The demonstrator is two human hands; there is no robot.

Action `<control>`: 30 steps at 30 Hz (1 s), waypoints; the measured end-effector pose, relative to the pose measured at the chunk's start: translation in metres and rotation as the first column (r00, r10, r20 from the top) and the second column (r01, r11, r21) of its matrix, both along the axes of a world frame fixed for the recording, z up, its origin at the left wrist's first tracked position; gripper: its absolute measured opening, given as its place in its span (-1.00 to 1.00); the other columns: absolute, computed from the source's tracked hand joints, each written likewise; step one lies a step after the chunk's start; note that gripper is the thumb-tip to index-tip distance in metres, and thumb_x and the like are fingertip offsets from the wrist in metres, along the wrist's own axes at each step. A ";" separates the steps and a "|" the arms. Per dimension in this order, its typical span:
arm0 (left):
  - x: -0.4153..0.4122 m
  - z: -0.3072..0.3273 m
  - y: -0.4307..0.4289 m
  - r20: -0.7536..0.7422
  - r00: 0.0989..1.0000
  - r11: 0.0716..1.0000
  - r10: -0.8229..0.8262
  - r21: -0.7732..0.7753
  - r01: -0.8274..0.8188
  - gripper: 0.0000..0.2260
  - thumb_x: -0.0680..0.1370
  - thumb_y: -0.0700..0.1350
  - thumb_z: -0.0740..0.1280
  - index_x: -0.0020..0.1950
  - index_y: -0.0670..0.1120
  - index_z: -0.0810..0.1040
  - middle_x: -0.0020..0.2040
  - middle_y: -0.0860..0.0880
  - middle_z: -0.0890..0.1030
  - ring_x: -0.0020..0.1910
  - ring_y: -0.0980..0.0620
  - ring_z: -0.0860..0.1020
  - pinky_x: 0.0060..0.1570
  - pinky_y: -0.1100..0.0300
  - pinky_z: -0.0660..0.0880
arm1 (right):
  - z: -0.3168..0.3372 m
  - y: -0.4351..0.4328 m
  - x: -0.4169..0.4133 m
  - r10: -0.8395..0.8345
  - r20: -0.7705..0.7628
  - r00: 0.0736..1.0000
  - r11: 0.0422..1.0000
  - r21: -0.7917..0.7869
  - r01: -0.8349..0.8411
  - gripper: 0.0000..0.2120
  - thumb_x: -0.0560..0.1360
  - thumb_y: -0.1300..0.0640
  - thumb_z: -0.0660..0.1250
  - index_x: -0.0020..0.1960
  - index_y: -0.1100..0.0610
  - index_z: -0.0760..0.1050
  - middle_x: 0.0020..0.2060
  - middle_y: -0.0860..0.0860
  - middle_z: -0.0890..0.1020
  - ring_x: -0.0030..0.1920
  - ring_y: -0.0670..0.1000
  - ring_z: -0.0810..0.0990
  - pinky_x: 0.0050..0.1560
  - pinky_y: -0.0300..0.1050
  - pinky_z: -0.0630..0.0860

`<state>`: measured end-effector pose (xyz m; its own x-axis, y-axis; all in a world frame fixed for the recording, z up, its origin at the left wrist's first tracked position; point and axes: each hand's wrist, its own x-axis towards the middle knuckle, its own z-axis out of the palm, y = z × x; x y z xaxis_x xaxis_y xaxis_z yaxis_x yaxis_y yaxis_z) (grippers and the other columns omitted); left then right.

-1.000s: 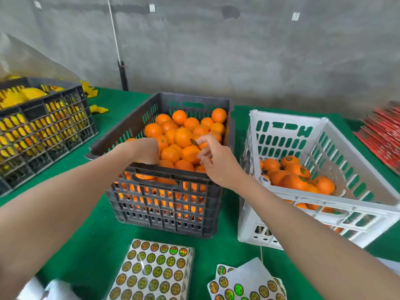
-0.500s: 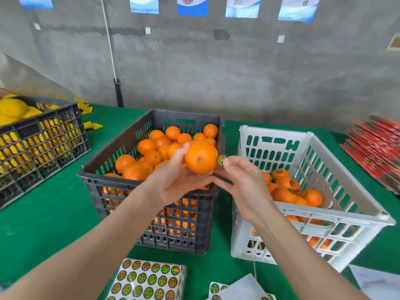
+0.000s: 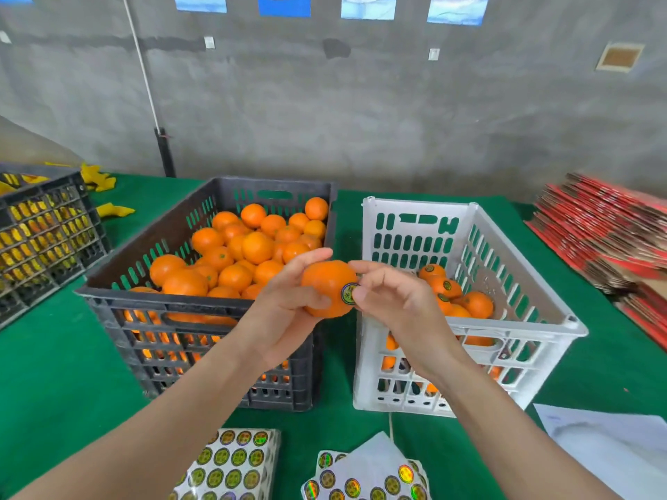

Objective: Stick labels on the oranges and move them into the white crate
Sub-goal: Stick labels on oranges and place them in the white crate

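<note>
Here, left hand (image 3: 285, 319) gripping orange (image 3: 325, 283) — right hand (image 3: 393, 301) pressing label (image 3: 348, 293)

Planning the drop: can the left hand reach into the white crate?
Probably yes: the white crate stands open beside the left hand and orange; only the right hand, at its label, intervenes.

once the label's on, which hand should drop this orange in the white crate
Probably the left hand: it grips the orange, close beside the white crate. The right hand only presses the label with its thumb and would need to regrip.
</note>
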<state>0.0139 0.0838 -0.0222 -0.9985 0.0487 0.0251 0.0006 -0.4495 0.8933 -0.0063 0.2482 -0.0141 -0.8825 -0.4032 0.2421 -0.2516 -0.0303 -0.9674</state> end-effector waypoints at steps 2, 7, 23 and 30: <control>0.001 0.000 0.004 -0.002 1.000 1.000 0.000 -0.009 0.000 -0.40 0.26 -0.36 0.31 0.31 -0.15 0.41 0.04 -0.16 0.57 -0.04 -0.10 0.58 0.00 0.03 0.53 | 0.000 0.002 0.001 -0.011 -0.076 0.997 0.999 0.049 0.015 -0.81 0.47 0.28 0.36 -0.27 0.05 0.53 0.16 -0.05 0.54 0.19 -0.01 0.51 0.10 -0.13 0.52; 0.003 0.003 0.013 -0.012 1.000 1.000 0.015 -0.027 -0.016 -0.42 0.22 -0.40 0.32 0.23 -0.10 0.45 0.03 -0.15 0.55 -0.09 -0.07 0.58 -0.10 0.12 0.56 | -0.001 0.005 0.000 -0.027 -0.193 0.981 0.994 0.096 0.046 -0.80 0.46 0.30 0.36 -0.29 0.08 0.51 0.13 -0.02 0.51 0.17 -0.13 0.48 -0.08 -0.42 0.47; 0.002 -0.005 0.034 0.071 0.995 0.993 -0.066 -0.095 0.073 -0.42 0.19 -0.38 0.27 0.21 -0.14 0.47 0.05 -0.17 0.54 -0.09 -0.09 0.60 -0.12 0.11 0.59 | -0.013 0.035 -0.003 -0.122 -0.113 0.986 0.972 0.186 0.142 -0.39 0.32 -0.01 0.52 0.23 -0.24 0.26 0.11 -0.18 0.48 -0.02 -0.16 0.59 -0.08 -0.10 0.61; -0.031 0.021 0.066 -0.012 0.999 0.978 0.041 -0.204 -0.042 -0.38 0.29 -0.25 0.45 0.32 -0.21 0.36 0.24 -0.19 0.53 0.16 -0.12 0.57 0.11 0.02 0.55 | -0.001 0.049 -0.059 -0.022 -0.317 0.948 0.966 0.239 0.102 -0.40 0.24 0.08 0.56 0.16 -0.18 0.35 0.02 -0.28 0.47 0.02 -0.25 0.50 -0.06 -0.29 0.54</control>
